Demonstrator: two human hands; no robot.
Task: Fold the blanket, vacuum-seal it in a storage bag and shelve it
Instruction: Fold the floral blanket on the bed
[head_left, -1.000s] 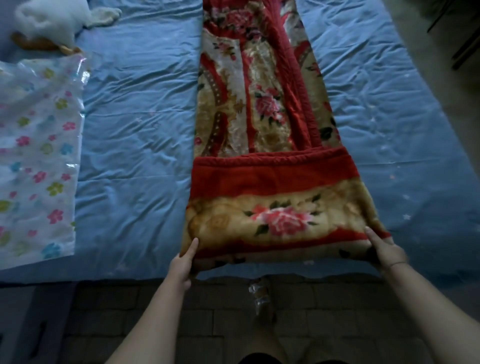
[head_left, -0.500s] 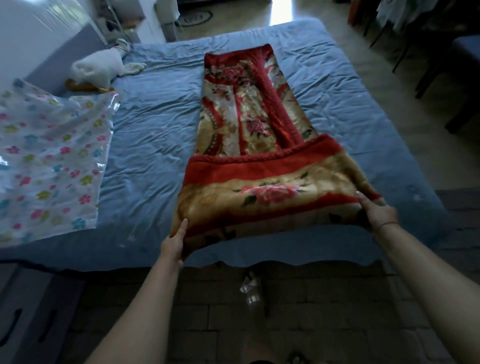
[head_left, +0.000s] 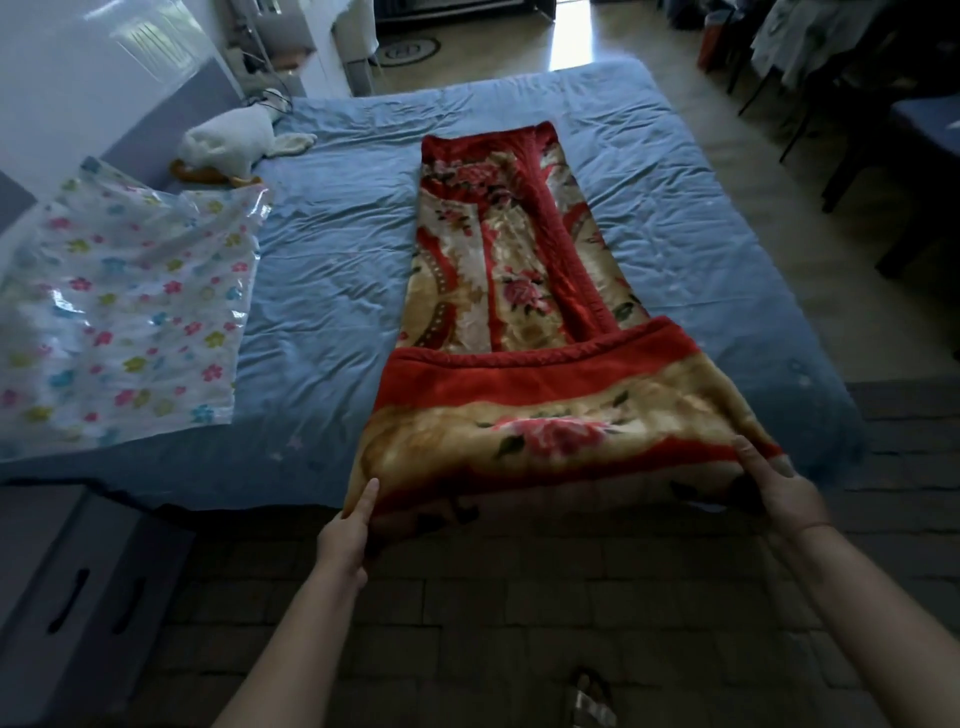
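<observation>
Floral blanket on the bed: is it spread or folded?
Folded: the floral blanket lies as a narrow strip, near end doubled over it.

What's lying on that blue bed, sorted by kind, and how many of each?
blanket, red and gold floral: 1
storage bag, clear plastic with flower print: 1
stuffed toy, white: 1
Total: 3

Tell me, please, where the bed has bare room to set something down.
The widest bare patch of bed lies between the storage bag and the blanket. A narrower strip runs between the blanket and the bed's right edge. The left side is crowded: bag and plush toy.
</observation>
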